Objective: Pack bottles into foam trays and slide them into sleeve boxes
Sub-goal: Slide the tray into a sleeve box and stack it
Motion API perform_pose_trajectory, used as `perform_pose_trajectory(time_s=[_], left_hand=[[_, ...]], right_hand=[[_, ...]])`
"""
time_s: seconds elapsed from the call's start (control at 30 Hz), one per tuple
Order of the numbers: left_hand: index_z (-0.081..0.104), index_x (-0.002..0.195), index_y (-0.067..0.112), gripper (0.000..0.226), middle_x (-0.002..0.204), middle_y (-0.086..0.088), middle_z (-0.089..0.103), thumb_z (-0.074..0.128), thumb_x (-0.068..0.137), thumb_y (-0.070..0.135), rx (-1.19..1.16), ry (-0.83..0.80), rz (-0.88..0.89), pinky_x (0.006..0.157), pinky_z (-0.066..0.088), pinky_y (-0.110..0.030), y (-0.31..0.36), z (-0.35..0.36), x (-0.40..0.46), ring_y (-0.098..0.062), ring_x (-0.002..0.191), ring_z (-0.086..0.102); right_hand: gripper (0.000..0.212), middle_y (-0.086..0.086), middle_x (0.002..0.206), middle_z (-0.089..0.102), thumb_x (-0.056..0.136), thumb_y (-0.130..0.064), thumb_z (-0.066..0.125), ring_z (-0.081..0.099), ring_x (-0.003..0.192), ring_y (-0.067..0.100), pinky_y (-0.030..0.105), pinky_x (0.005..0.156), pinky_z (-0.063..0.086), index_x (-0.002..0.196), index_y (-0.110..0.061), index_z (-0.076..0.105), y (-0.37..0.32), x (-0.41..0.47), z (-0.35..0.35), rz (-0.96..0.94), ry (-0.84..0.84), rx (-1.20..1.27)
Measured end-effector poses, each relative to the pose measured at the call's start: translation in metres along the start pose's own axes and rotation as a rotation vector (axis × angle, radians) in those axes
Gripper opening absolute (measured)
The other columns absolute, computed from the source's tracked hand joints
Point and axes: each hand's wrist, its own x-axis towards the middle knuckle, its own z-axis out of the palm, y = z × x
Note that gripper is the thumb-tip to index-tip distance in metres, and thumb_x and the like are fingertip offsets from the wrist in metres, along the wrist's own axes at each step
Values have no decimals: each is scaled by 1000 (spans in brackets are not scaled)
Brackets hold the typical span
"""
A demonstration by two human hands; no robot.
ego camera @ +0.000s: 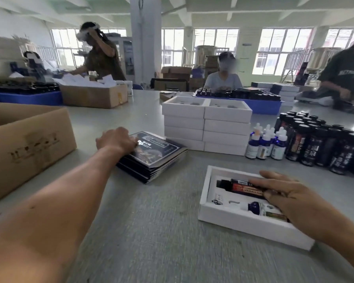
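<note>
Surface point(143, 231): I see one grey worktop carrying everything; other people work at its far side.
Cardboard box point(29, 144): one open carton at my left, two more far off.
Empty foam trays point(206, 125): two side-by-side stacks of about five each; I cannot count exactly.
Sleeve boxes point(153, 156): one pile of flattened dark sleeves, perhaps six; my left hand point(116, 139) rests curled on the top one, apparently pinching its near edge.
Filled foam tray point(243, 213): one, near me at right, holding two bottles.
Right hand point(290, 199): fingers extended, pressing the dark bottle point(241, 186) flat into its slot.
Dropper bottle point(255, 208): one seated below it.
Step advice: I'd seat both bottles flush before lifting one sleeve only, then keep the tray level.
Loose bottles: roughly five droppers point(264, 142), dark ones point(319, 144) too many to count.
</note>
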Motion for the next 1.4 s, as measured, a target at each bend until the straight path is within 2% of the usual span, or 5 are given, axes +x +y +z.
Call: perform_pose_trajectory(time_s=[0.27, 0.73, 0.9, 1.1, 1.4], left_hand=[[60, 124, 16, 50, 110, -19, 67, 68, 84, 45, -229, 281, 158, 78, 46, -37, 7, -22, -19, -35, 98, 59], [70, 103, 21, 26, 81, 4, 72, 78, 79, 25, -832, -206, 221, 57, 50, -19, 53, -14, -151, -8, 68, 69], [66, 115, 34, 36, 95, 14, 71, 74, 80, 37, -800, -203, 436, 81, 56, -27, 70, 1, -187, -4, 87, 69], [71, 99, 42, 22, 83, 20, 72, 72, 85, 26, -938, -47, 507, 62, 49, -7, 69, 1, -204, 2, 77, 69], [68, 82, 38, 12, 70, 18, 70, 72, 84, 26, -893, 1, 302, 64, 48, -20, 72, 22, -194, 1, 72, 67]], right_hand=[[42, -16, 159, 31, 105, -23, 46, 20, 149, 13, 45, 124, 16, 136, -51, 51, -2, -2, -3, 35, -10, -52], [59, 7, 126, 62, 91, -59, 59, 59, 110, 22, 38, 89, 51, 129, -15, 58, 47, -56, -59, 478, 173, -278], [35, -4, 71, 67, 90, -52, 65, 63, 69, 13, 27, 52, 38, 69, -24, 64, 71, -86, -79, 629, 232, -55], [13, -6, 82, 71, 89, -42, 70, 66, 78, 15, 31, 62, 48, 85, -29, 69, 72, -94, -86, 596, 271, 175], [21, 15, 97, 74, 88, -25, 73, 71, 75, 27, 33, 52, 56, 106, -17, 67, 76, -105, -107, 735, 246, 669]])
